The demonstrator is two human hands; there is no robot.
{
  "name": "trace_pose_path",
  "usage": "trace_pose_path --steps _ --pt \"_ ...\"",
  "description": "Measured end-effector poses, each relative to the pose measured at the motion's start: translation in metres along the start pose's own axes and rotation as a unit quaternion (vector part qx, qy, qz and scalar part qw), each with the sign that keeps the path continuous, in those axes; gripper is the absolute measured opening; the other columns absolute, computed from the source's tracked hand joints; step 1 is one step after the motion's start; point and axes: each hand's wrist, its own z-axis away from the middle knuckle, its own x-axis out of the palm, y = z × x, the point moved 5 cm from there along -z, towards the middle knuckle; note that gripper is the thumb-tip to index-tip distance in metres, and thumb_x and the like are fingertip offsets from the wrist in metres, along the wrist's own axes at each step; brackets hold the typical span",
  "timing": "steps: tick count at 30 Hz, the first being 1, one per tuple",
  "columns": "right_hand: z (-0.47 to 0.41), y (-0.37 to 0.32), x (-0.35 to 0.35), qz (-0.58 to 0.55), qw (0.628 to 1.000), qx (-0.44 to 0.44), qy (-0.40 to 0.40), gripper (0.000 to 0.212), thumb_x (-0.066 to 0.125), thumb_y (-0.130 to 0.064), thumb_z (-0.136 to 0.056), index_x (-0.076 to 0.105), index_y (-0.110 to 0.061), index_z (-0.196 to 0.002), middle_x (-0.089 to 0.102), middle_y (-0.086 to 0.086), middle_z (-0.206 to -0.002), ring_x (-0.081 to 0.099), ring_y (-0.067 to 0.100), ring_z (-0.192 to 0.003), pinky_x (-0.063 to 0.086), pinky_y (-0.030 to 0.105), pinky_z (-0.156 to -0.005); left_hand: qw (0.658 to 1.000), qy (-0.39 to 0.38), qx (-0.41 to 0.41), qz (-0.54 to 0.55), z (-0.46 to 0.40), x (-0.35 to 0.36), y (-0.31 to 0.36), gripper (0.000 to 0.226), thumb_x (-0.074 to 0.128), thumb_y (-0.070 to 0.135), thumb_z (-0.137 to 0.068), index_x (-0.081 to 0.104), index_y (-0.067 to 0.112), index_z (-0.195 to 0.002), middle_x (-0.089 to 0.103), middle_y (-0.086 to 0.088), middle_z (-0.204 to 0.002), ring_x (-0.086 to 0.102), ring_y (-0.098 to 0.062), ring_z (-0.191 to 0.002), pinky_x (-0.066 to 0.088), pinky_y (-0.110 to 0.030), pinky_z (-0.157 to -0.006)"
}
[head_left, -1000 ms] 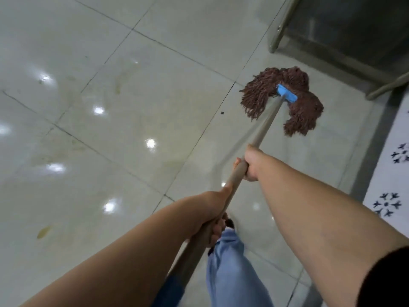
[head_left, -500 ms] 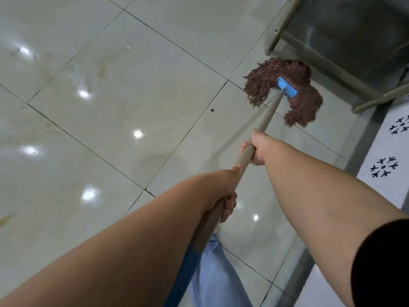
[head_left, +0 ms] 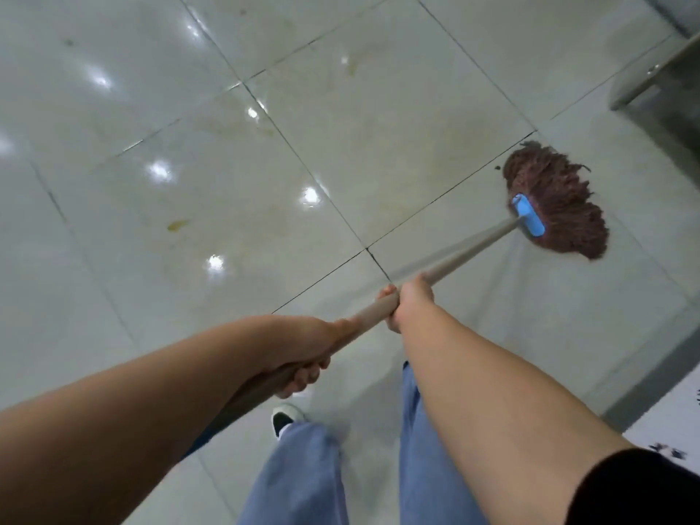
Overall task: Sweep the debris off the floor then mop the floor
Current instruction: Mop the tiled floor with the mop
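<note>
A mop with a brown string head and a blue clamp lies on the glossy pale tiled floor at the right. Its beige handle runs down-left to me. My right hand grips the handle farther along, nearer the head. My left hand grips it lower, close to my body. A small dark speck lies on the floor just left of the mop head. A yellowish stain marks a tile at the left.
A metal frame leg stands at the upper right beside the mop head. A grey strip and a patterned white surface border the floor at the lower right. My jeans and one shoe show below.
The view has turned left, so the mop head now sits farther right in the frame. The head has swung away from the metal frame, its strings now trailing to the right.
</note>
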Motion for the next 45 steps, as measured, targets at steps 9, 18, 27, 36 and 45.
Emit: trace_pose_path --steps 9,18,27,36,45 --pt "0.068 0.203 0.087 -0.061 0.995 0.064 -0.054 0.046 0.043 -0.052 -0.094 0.038 -0.010 -0.077 0.051 0.010 -0.064 0.053 0.020 -0.050 0.048 0.020 -0.041 0.995 0.023 -0.092 -0.028 0.035 -0.093 -0.199 0.058 0.032 0.071 -0.084 0.037 0.015 -0.069 0.035 0.004 -0.036 0.029 -0.012 -0.029 0.028 -0.011 -0.041" --pt "0.033 0.125 0.069 -0.088 0.994 0.035 -0.049 0.040 0.038 -0.048 -0.097 0.036 -0.015 -0.074 0.038 -0.001 -0.050 0.036 0.012 -0.031 0.034 0.010 -0.035 0.996 -0.006 -0.084 -0.036 0.011 -0.074 -0.119 0.062 0.031 0.074 -0.082 0.041 0.013 -0.074 0.037 0.003 -0.037 0.033 -0.014 -0.030 0.032 -0.013 -0.043" --pt "-0.047 -0.155 -0.007 -0.101 0.994 -0.037 0.013 0.045 0.040 -0.047 -0.097 0.035 -0.010 -0.073 0.044 0.005 -0.050 0.042 0.014 -0.028 0.041 0.015 -0.038 0.998 -0.046 -0.013 -0.033 -0.011 -0.007 0.174 0.061 0.029 0.073 -0.081 0.039 0.013 -0.070 0.034 0.003 -0.031 0.031 -0.012 -0.023 0.032 -0.007 -0.041" --pt "-0.096 -0.391 -0.103 -0.051 0.990 -0.092 0.096 0.043 0.036 -0.042 -0.100 0.042 -0.004 -0.079 0.052 0.009 -0.063 0.050 0.014 -0.024 0.047 0.019 -0.033 0.989 -0.067 0.114 0.059 -0.033 0.098 0.425 0.059 0.030 0.073 -0.081 0.038 0.014 -0.080 0.032 0.003 -0.028 0.025 -0.008 -0.016 0.029 -0.004 -0.037" --pt "-0.111 -0.385 -0.126 0.013 0.993 -0.077 0.088 0.030 0.038 -0.029 -0.101 0.039 -0.010 -0.078 0.049 0.010 -0.069 0.047 0.014 -0.054 0.046 0.019 -0.033 0.991 -0.096 0.076 0.045 -0.058 0.113 0.412 0.067 0.030 0.077 -0.079 0.044 0.012 -0.086 0.035 0.001 -0.030 0.028 -0.010 -0.018 0.033 -0.008 -0.038"
